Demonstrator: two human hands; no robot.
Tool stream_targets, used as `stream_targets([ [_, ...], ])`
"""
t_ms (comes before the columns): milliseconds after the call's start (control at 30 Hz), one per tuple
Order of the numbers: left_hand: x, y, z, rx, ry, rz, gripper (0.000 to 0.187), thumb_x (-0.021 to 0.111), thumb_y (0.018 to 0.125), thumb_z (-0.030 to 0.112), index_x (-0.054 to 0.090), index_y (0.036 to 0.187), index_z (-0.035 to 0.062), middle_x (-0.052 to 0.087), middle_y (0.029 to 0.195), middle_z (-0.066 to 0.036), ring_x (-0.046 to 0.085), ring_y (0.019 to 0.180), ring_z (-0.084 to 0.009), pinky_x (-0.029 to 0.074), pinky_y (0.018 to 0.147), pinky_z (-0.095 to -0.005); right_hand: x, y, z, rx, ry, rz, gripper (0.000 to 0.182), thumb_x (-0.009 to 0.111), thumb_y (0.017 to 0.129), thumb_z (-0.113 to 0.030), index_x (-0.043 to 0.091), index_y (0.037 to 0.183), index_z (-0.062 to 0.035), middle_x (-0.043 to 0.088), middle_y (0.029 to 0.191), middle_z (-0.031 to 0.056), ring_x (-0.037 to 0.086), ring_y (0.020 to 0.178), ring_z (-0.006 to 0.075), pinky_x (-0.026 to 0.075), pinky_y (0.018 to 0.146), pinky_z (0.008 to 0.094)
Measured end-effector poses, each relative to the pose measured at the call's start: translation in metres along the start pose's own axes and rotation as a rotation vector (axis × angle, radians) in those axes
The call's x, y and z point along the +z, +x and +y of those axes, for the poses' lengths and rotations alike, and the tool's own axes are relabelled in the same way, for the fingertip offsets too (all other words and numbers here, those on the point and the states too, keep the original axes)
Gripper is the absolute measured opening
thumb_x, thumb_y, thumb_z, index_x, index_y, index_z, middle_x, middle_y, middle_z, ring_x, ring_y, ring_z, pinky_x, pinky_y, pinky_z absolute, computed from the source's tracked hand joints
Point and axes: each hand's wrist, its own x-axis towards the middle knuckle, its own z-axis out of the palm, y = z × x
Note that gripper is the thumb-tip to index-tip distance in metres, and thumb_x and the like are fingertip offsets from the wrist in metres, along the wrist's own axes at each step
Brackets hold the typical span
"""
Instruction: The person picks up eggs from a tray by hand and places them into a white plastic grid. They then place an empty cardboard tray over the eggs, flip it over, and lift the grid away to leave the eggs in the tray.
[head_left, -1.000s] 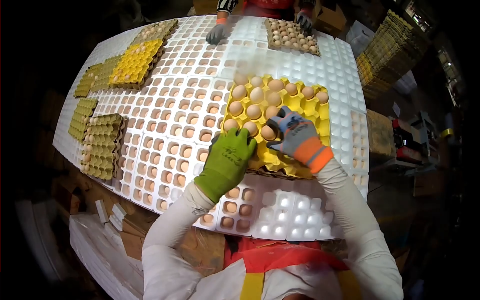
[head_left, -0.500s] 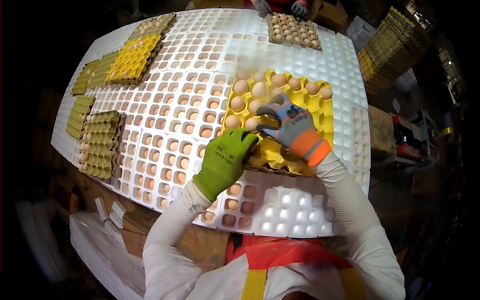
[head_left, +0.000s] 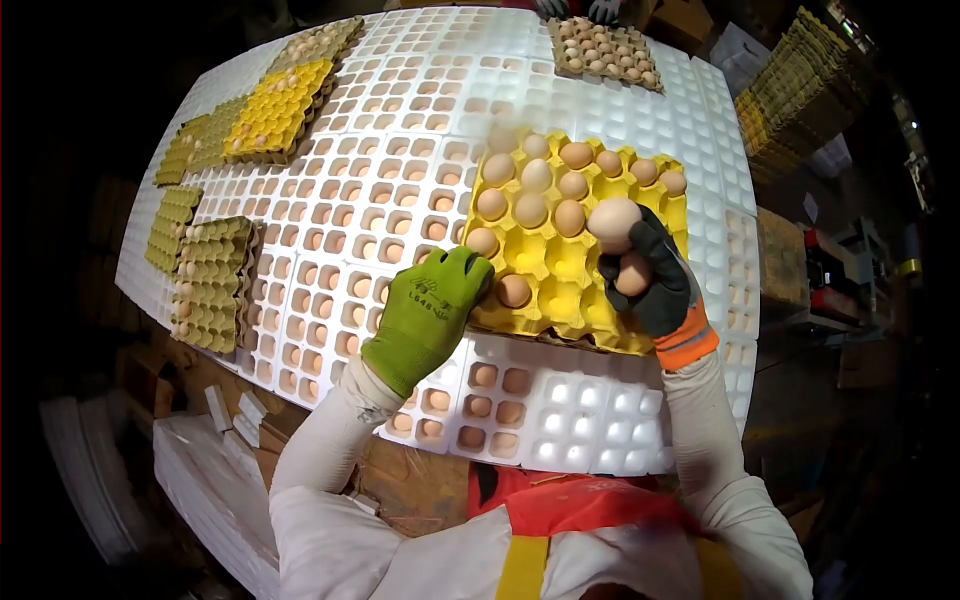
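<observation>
My right hand [head_left: 660, 285], in a grey and black glove with an orange cuff, is turned palm-side up over the right part of a yellow egg tray [head_left: 560, 318]. It grips two eggs: one pale egg [head_left: 614, 222] at the fingertips, another egg [head_left: 633, 273] lower against the palm. My left hand [head_left: 430, 310], green-gloved, is closed at the tray's left edge; what its curled fingers hold is hidden. Beside them sits an egg [head_left: 513, 290] in a tray cup. More eggs fill cups along the tray's far and left sides.
White foam trays [head_left: 390, 195] cover the table, many cups holding eggs. Stacked yellow trays [head_left: 280, 105] and greenish trays [head_left: 213, 285] lie at left. Across the table, another person's gloved hands [head_left: 603, 10] are by an egg tray [head_left: 605, 52]. A tall tray stack [head_left: 800, 95] stands at right.
My right hand has moved right from the tray's middle and turned over, now showing two eggs in its grip. My left hand has shifted slightly left, exposing an egg beside its fingers.
</observation>
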Motion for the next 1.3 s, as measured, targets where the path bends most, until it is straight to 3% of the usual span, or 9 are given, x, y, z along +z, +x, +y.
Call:
stream_targets([
  [267, -0.001, -0.009, -0.039, -0.415, -1.630, 0.287, 0.047, 0.066, 0.089, 0.010, 0.054, 0.134, 0.0045, 0.062, 0.123, -0.007, 0.061, 0.102, -0.0130, 0.053, 0.083, -0.0268, -0.012, -0.050, 0.014, 0.130, 0.406, 0.055, 0.049, 0.052, 0.102, -0.044, 0.055, 0.127, -0.0018, 0.063, 0.109, 0.0107, 0.057, 0.073, 0.0154, 0.042, 0.047, 0.0276],
  [400, -0.003, 0.044, -0.021, 0.042, -0.264, 0.219, 0.039, 0.074, 0.078, 0.004, 0.068, 0.116, 0.0107, 0.062, 0.105, -0.003, 0.061, 0.083, -0.0168, 0.050, 0.070, -0.0276, -0.014, -0.065, 0.021, 0.190, 0.586, 0.029, 0.052, 0.049, 0.103, -0.045, 0.052, 0.131, -0.0010, 0.063, 0.117, 0.0153, 0.061, 0.074, 0.0193, 0.045, 0.045, 0.0316],
  [533, -0.016, 0.059, -0.007, 0.196, 0.037, 0.054, 0.036, 0.075, 0.074, 0.006, 0.066, 0.109, 0.0112, 0.064, 0.106, -0.006, 0.065, 0.082, -0.0282, 0.052, 0.068, -0.0357, -0.023, -0.082, 0.027, 0.334, 0.818, 0.044, 0.056, 0.047, 0.101, -0.053, 0.056, 0.127, -0.0036, 0.064, 0.113, 0.0163, 0.062, 0.071, 0.0218, 0.047, 0.046, 0.0323],
  [667, -0.005, 0.055, 0.003, 0.280, 0.061, 0.082, 0.035, 0.071, 0.077, 0.005, 0.063, 0.111, 0.0069, 0.064, 0.101, -0.008, 0.063, 0.078, -0.0254, 0.051, 0.068, -0.0325, -0.031, -0.113, 0.040, 0.273, 0.654, -0.033, 0.047, 0.056, 0.100, -0.047, 0.062, 0.120, -0.0047, 0.064, 0.095, 0.0063, 0.064, 0.076, 0.0175, 0.046, 0.048, 0.0284],
  [733, -0.012, 0.053, 0.002, 0.026, -0.093, -0.113, 0.034, 0.070, 0.082, 0.004, 0.062, 0.115, 0.0063, 0.064, 0.098, -0.004, 0.057, 0.074, -0.0154, 0.048, 0.067, -0.0275, -0.042, -0.129, 0.045, 0.292, 0.507, -0.012, 0.044, 0.057, 0.100, -0.044, 0.062, 0.120, -0.0048, 0.063, 0.094, 0.0057, 0.063, 0.079, 0.0158, 0.047, 0.051, 0.0277],
  [900, -0.028, 0.023, 0.040, -0.501, -0.998, 0.250, 0.049, 0.047, 0.102, 0.032, 0.047, 0.143, 0.0066, 0.061, 0.120, -0.003, 0.055, 0.093, -0.0100, 0.042, 0.082, -0.0204, -0.108, -0.196, 0.031, 0.341, 0.340, 0.117, 0.040, 0.061, 0.099, -0.039, 0.063, 0.123, -0.0078, 0.061, 0.095, 0.0047, 0.059, 0.077, 0.0120, 0.048, 0.053, 0.0267],
  [1033, 0.033, -0.004, 0.159, -0.172, -1.209, 0.000, 0.053, 0.059, 0.092, 0.041, 0.057, 0.126, 0.0004, 0.062, 0.115, -0.013, 0.059, 0.099, -0.0194, 0.048, 0.085, -0.0297, -0.274, -0.262, 0.105, -0.077, 0.037, 0.815, 0.035, 0.075, 0.089, -0.011, 0.062, 0.120, -0.0013, 0.068, 0.097, 0.0055, 0.066, 0.067, 0.0153, 0.053, 0.052, 0.0244],
  [1133, 0.106, 0.036, 0.282, -0.445, -1.465, -0.503, 0.043, 0.068, 0.085, 0.008, 0.059, 0.127, 0.0029, 0.065, 0.108, -0.005, 0.061, 0.083, -0.0111, 0.047, 0.063, -0.0222, -0.364, -0.282, 0.077, -0.140, -1.094, 0.979, 0.048, 0.085, 0.075, -0.018, 0.067, 0.119, -0.0153, 0.060, 0.118, 0.0111, 0.063, 0.103, 0.0266, 0.053, 0.088, 0.0401],
  [1300, 0.254, 0.089, 0.398, 0.181, -0.740, -0.140, 0.039, 0.073, 0.081, 0.012, 0.066, 0.119, 0.0114, 0.067, 0.108, -0.010, 0.066, 0.086, -0.0258, 0.052, 0.075, -0.0334, -0.370, -0.292, 0.052, 0.178, -1.498, 0.821, 0.045, 0.077, 0.082, -0.018, 0.063, 0.125, -0.0157, 0.060, 0.124, 0.0111, 0.062, 0.109, 0.0319, 0.053, 0.089, 0.0388],
])
